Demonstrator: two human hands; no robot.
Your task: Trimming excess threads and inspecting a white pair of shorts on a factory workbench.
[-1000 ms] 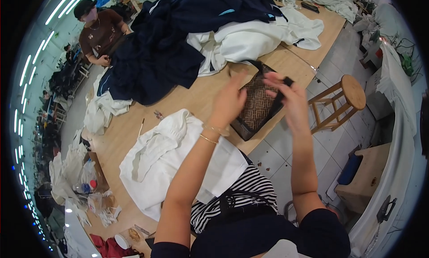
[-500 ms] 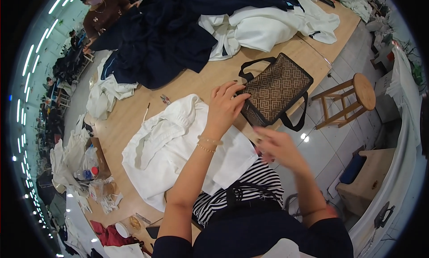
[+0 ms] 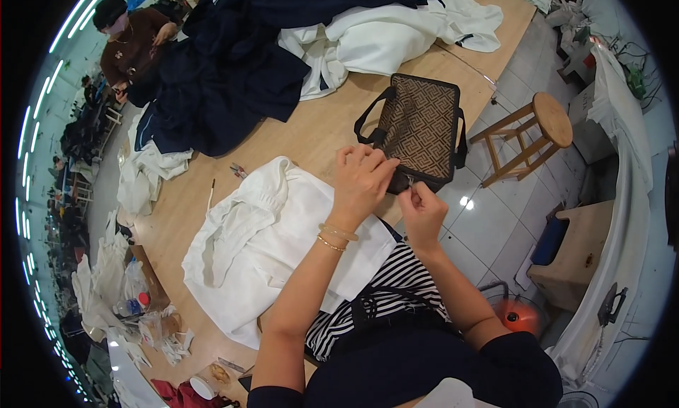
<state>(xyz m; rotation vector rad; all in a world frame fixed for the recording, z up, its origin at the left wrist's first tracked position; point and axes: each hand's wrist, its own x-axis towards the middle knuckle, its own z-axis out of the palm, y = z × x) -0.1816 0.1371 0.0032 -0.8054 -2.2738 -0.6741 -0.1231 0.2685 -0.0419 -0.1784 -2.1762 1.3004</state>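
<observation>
A brown patterned bag [image 3: 424, 125] with black trim and black handles lies on the table's right edge. At its near left corner my left hand [image 3: 362, 178] grips the bag's edge, fingers bent over it. My right hand [image 3: 424, 211] is closed in a pinch at the bag's near edge, on what looks like a small zipper pull [image 3: 411, 182]. Left of the bag, a white garment with a gathered waistband [image 3: 240, 245] spreads over the table, partly beneath my left forearm.
Dark navy garments [image 3: 219, 83] and white garments [image 3: 389, 44] are heaped across the far table [image 3: 325, 121]. Small snips [image 3: 238, 170] lie beyond the white garment. A wooden stool [image 3: 552, 121] stands at right. Someone in a brown top [image 3: 134, 47] handles dark cloth at far left.
My right hand has come up to the bag's near edge and closed there. The bag has turned slightly. The whole view has shifted, and the far person now leans over the dark cloth.
</observation>
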